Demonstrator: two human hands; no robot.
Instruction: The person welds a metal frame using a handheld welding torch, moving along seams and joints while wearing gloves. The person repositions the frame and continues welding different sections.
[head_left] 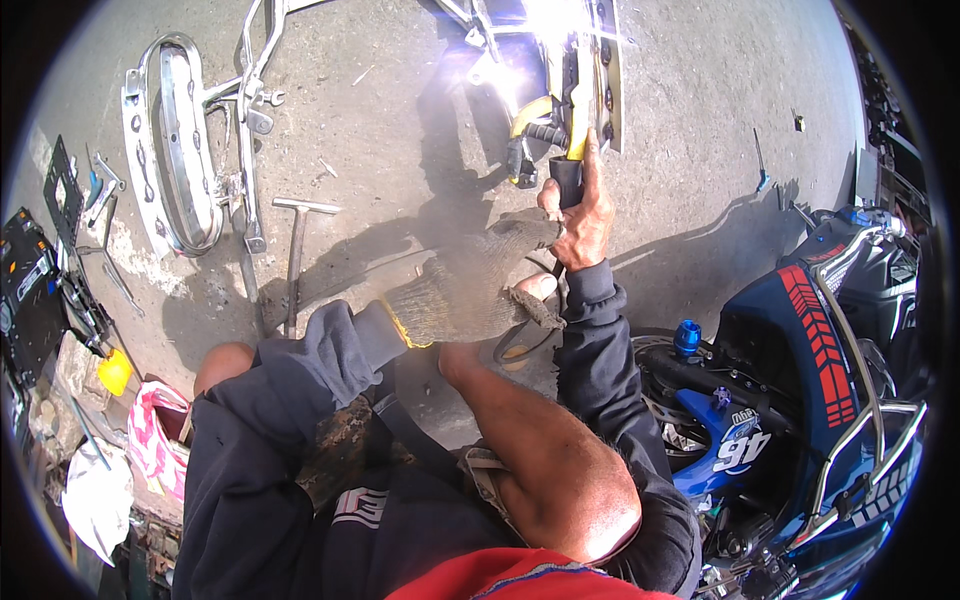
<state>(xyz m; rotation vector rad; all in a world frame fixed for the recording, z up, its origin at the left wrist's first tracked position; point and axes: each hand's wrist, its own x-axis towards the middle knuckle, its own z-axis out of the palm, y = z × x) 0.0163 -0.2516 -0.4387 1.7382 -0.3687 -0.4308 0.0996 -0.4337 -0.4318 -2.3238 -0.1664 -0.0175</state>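
My bare right hand (584,222) is wrapped round the black handle of a yellow-and-black welding electrode holder (578,120), its index finger stretched along it. The far end of the holder is lost in a fierce white glare (565,25) beside a metal frame part. My left hand (465,285), in a worn grey knit glove, is held out across my front, close to the right wrist. Its fingers look apart, with one bare fingertip poking out, though blur softens them. A black cable (510,345) loops down beside it. A yellow-and-black clamp-like piece (527,140) lies just left of the holder.
A silver metal frame with a long oval loop (175,150) lies at the far left, near a hammer (298,250). Wrenches (105,190) and a white bag (98,500) are at the left edge. A blue-and-black motorcycle (760,400) stands on the right; a screwdriver (762,165) lies beyond it.
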